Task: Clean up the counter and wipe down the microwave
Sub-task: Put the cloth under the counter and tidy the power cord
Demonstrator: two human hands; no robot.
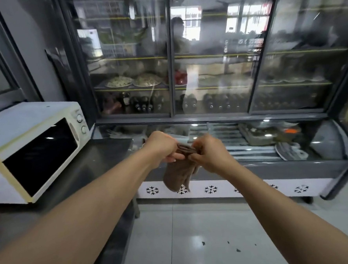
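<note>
- A brown cloth [179, 172] is being gripped by the left hand [162, 148] and right hand [208, 153], apparently being folded, right of the counter [101, 156].
- The microwave [33, 148], far left, is not yet being wiped.

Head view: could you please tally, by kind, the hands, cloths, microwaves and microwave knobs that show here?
Hands: 2, the left hand and the right hand, both gripping the cloth.
Cloths: 1, the brown cloth.
Microwaves: 1, the white microwave.
Microwave knobs: 2, upper knob and lower knob.
Total: 6
</note>
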